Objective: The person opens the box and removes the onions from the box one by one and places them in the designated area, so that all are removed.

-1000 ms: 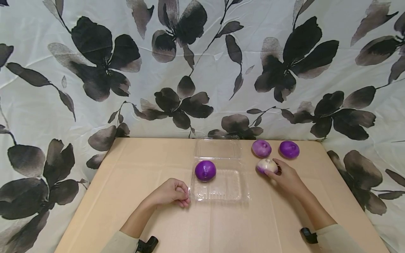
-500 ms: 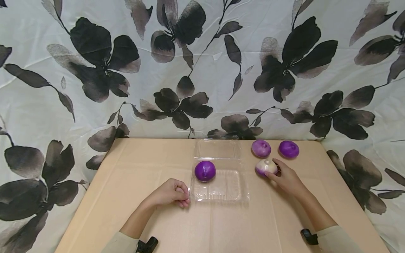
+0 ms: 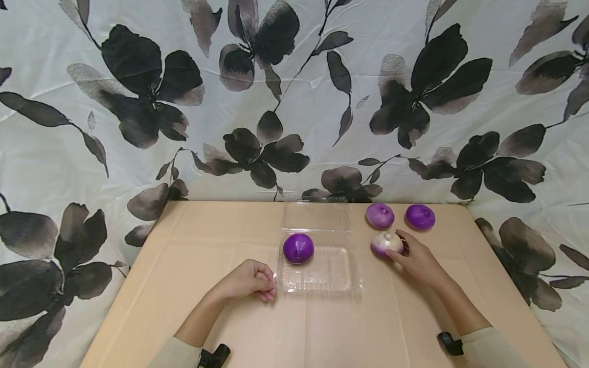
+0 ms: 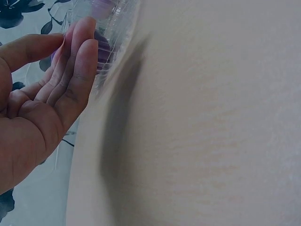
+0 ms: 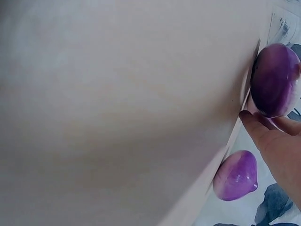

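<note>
- Your left hand (image 3: 248, 280) rests on the table (image 3: 207, 240) in the lower middle of the head view, fingers curled loosely with the tips touching the near left corner of the tray (image 3: 322, 286). The left wrist view shows the fingers (image 4: 77, 61) lying fairly straight and side by side against the clear plastic edge, pressing rather than pinching; this looks like a way to steady the light tray so it does not slide.
- The tray is a clear plastic clamshell, lid folded back toward the curtain (image 3: 294, 102), standing in the middle of the frame.
- One purple onion (image 3: 298, 248) sits in the tray's far left corner; the rest of the tray floor shows bare ridged plastic.
- Your right hand (image 3: 416, 260), right of centre, grips a pale onion (image 3: 385, 242) just beside the tray's right side. The fingers and thumb curl round its right side while it sits on the table; the right wrist view shows a fingertip (image 5: 254, 125) tucked under it where it meets the surface.
- Two more onions lie behind that hand, near the table's far edge: a paler one (image 3: 380, 215) and a deep purple one (image 3: 420, 216), close together but apart, within easy reach of the same hand.
</note>
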`<state>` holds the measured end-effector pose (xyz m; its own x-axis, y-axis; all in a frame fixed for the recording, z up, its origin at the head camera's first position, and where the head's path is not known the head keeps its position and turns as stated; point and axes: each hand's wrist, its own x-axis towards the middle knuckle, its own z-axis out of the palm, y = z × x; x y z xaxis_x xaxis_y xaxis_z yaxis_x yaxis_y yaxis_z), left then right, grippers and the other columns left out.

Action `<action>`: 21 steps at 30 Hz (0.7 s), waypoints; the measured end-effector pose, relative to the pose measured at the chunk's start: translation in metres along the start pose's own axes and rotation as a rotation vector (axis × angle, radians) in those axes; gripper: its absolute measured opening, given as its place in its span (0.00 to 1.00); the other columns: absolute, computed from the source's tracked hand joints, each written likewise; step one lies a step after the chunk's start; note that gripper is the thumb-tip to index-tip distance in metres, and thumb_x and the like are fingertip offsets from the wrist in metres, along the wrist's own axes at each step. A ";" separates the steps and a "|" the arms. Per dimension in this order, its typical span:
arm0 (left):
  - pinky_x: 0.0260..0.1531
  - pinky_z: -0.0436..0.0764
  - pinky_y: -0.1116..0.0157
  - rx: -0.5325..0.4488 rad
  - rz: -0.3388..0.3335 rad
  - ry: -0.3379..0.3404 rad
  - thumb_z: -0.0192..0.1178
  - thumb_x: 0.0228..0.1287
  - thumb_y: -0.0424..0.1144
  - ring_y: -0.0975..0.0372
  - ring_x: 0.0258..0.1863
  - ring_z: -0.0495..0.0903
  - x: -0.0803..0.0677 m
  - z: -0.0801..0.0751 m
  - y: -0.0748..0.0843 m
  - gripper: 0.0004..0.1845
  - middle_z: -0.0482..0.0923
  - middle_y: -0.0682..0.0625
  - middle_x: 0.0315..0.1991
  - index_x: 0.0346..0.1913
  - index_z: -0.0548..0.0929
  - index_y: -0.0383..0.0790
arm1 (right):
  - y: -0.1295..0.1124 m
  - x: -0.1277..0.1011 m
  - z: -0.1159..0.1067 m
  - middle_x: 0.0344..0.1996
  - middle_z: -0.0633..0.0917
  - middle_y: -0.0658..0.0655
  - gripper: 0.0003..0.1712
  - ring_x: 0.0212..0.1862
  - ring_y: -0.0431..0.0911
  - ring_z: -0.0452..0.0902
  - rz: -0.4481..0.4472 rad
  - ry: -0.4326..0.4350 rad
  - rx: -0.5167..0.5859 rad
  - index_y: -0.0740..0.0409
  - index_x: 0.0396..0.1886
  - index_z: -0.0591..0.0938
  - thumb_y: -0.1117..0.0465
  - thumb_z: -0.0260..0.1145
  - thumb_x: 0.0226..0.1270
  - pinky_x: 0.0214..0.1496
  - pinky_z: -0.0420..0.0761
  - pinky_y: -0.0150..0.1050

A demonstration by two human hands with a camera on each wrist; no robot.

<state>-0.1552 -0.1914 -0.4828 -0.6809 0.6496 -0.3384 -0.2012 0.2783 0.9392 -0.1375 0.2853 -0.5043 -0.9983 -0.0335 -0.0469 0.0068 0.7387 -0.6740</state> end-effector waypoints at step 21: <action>0.39 0.93 0.52 0.010 -0.005 0.000 0.58 0.67 0.24 0.52 0.32 0.90 0.000 -0.001 -0.001 0.03 0.88 0.34 0.33 0.38 0.81 0.24 | 0.000 0.001 0.000 0.71 0.68 0.79 0.46 0.70 0.70 0.70 -0.008 -0.016 0.044 0.76 0.76 0.59 0.50 0.68 0.74 0.73 0.73 0.61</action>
<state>-0.1562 -0.1925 -0.4839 -0.6801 0.6480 -0.3429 -0.1974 0.2886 0.9369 -0.1386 0.2850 -0.5042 -0.9973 -0.0500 -0.0531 0.0022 0.7077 -0.7065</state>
